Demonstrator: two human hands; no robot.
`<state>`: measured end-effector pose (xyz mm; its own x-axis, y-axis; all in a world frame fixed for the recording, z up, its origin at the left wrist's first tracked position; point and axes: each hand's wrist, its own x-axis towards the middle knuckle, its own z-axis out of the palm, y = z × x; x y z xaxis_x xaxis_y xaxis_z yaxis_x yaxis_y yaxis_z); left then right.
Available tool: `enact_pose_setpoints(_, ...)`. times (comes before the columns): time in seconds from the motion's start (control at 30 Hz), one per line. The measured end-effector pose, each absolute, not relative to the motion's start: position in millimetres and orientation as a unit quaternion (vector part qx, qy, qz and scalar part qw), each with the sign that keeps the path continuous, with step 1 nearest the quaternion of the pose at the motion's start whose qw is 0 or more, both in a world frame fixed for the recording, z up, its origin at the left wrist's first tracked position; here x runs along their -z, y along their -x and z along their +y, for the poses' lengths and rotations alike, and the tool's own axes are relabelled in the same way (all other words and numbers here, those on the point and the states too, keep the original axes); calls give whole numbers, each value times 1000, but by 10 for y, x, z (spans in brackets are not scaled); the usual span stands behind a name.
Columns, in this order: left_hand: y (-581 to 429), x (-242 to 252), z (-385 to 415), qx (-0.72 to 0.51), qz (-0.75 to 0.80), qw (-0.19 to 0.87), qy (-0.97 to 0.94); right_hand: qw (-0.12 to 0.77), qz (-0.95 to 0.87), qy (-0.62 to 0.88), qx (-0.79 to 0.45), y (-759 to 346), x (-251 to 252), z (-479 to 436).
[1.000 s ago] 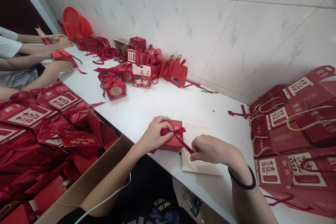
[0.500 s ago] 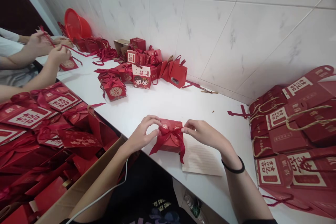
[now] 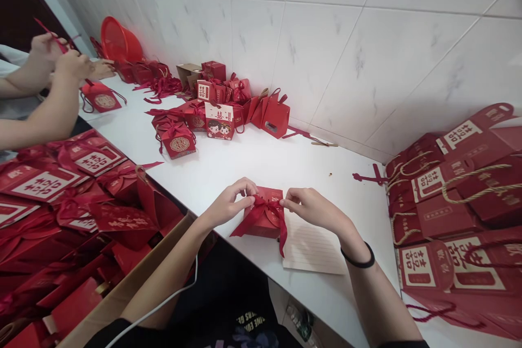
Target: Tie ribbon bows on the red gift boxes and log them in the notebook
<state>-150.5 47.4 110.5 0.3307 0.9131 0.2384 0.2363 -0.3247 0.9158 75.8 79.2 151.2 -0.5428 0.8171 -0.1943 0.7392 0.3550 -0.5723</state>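
Observation:
A small red gift box [image 3: 265, 227] stands on the white table in front of me, partly on or beside a lined sheet of paper [image 3: 312, 244]. A red ribbon [image 3: 268, 207] is tied in a bow across its top, and its two tails hang down the front. My left hand [image 3: 233, 202] pinches the bow's left loop between thumb and fingers. On the other side, my right hand [image 3: 308, 205] pinches the right loop close to the box edge. Both hands are closed on the ribbon.
Finished-looking red boxes [image 3: 176, 138] cluster by the tiled wall. A carton [image 3: 134, 272] full of red boxes stands at left. Red gift bags [image 3: 452, 217] line the right. A red basin [image 3: 120, 41] lies tipped at the far left, near another person's hands [image 3: 65, 57] holding ribbon.
Both my hands stay at the bow, shifting only slightly, with the left a little nearer the knot. The other person's hands have lifted away from their box, raising a ribbon.

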Motion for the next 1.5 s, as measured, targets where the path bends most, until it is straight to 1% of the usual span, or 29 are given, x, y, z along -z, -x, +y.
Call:
enact_pose_setpoints(0.23,1410,-1232,285,-331,498,249,-762,66,-826,479,-289,-767,-1523,759)
enact_pose_setpoints(0.53,1170,-1162,230,-344,618,166,-687,53,-831,474,-288,-773,-1526,728)
enact_pose_setpoints(0.77,1154,-1128,192,-328,639,71,-692,48,-833,474,-281,-768,-1530,736)
enact_pose_setpoints(0.87,1139,-1128,163,-319,656,46,-682,44,-834,475,-277,-763,-1533,733)
enact_pose_setpoints(1.0,1099,-1089,178,-352,627,4,-695,45,-836,473,-276,-758,-1533,729)
enact_pose_setpoints(1.13,1081,-1046,207,-379,609,-12,-697,45,-837,472,-272,-771,-1532,737)
enact_pose_setpoints(1.23,1098,-1027,196,-371,603,-20,-706,41,-838,472,-272,-792,-1528,744)
enact_pose_setpoints(1.3,1111,-1015,180,-368,598,-31,-712,60,-838,469,-273,-790,-1520,735)
enact_pose_setpoints(1.43,1114,-994,169,-393,588,-40,-706,198,-856,421,-225,-677,-1490,657)
enact_pose_setpoints(1.5,1112,-985,175,-395,586,-40,-706,238,-871,374,-212,-575,-1461,605)
